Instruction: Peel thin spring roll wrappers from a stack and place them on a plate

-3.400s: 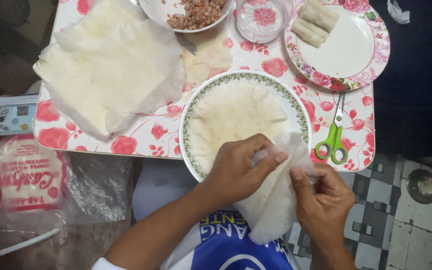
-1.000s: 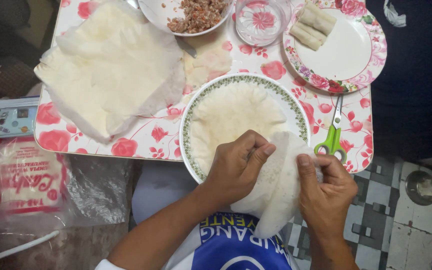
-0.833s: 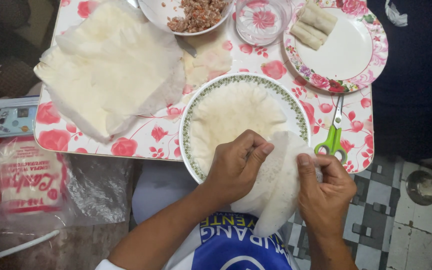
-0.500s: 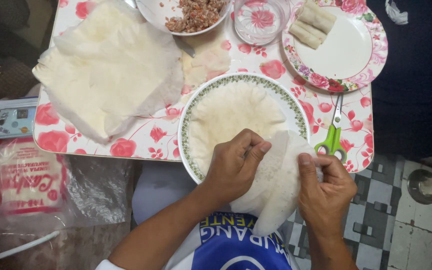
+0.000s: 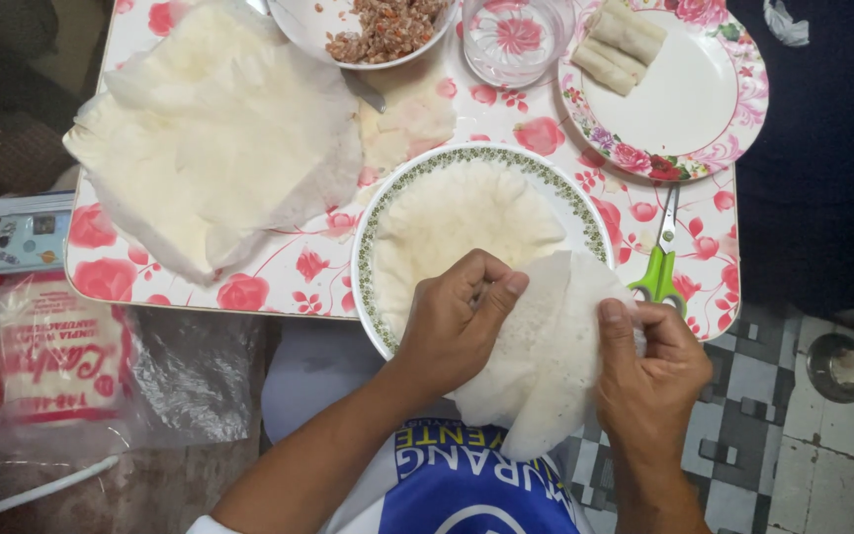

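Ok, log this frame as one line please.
left hand: pinching wrapper sheet | right hand: pinching same sheet's edge | sheet: over green-rimmed plate rim | scissors: beside plate, untouched

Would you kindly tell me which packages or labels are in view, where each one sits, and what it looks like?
Plastic bag: lower left, below the table edge; clear, crumpled, white label with red print.
Small box: left edge, beside the table; flat, pale blue, with little pictures.
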